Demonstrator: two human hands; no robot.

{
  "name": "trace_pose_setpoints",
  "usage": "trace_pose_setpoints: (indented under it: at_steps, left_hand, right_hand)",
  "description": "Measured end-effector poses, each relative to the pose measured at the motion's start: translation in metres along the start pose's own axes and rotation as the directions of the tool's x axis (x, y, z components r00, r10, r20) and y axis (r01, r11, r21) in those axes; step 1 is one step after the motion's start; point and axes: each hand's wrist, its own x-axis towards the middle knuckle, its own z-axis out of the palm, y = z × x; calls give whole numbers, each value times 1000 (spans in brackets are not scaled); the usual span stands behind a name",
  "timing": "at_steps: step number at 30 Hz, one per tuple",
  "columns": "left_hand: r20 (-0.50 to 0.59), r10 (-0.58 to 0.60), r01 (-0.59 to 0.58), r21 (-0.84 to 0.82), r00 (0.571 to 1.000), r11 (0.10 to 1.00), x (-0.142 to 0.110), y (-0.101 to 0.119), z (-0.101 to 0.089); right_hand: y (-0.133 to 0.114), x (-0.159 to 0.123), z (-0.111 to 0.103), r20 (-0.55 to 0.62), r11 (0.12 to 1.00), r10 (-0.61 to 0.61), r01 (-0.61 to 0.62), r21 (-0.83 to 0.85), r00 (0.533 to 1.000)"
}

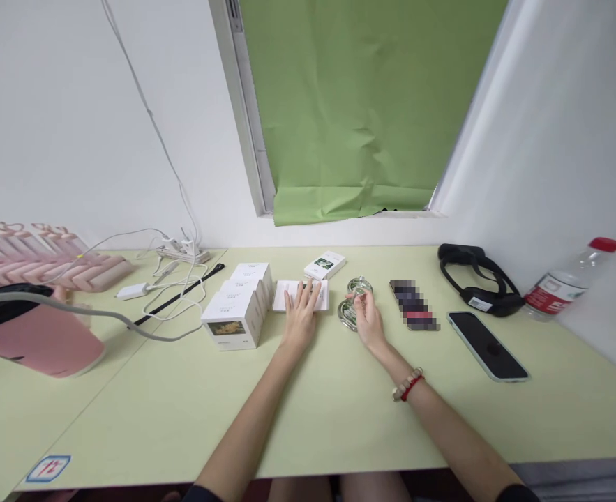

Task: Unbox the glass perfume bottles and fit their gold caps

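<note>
My left hand (301, 317) lies with its fingers spread over a small white box (280, 296) that rests flat on the table. Close by on the right, my right hand (369, 321) has its fingers closed on a shiny greenish coiled cord (347, 315), whose loops rest on the table. To the left of my left hand stands a row of several white boxes (231, 307), the front one with a picture on its face. Behind the covered box lies another flat white box (325, 265) with a dark green picture.
To the right are a blurred-out phone (415, 305), a phone in a pale case (488, 346), a black headset (478, 279) and a red-capped bottle (561, 282). On the left are a pink cup (46, 341), a power strip (182, 254), cables and pink-and-clear objects (51, 268).
</note>
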Motion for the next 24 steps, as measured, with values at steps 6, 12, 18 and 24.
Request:
trace_pose_setpoints:
  at_steps: [6,12,18,24]
  left_hand:
    - [73,-13,28,-205,997,978,-1,10,-8]
    - [93,156,-72,-586,983,807,-3,42,-23]
    - [149,-17,126,-769,989,627,-10,62,-7]
    - [312,-33,290,-831,949,475,0,55,-10]
  right_hand:
    - [-3,2,2,50,998,-65,65,16,997]
    - [-16,-2,0,48,995,-102,100,25,994]
    - [-25,-5,-1,-14,987,-151,150,-63,988]
    - [-20,0,-3,-21,996,-90,90,-24,996]
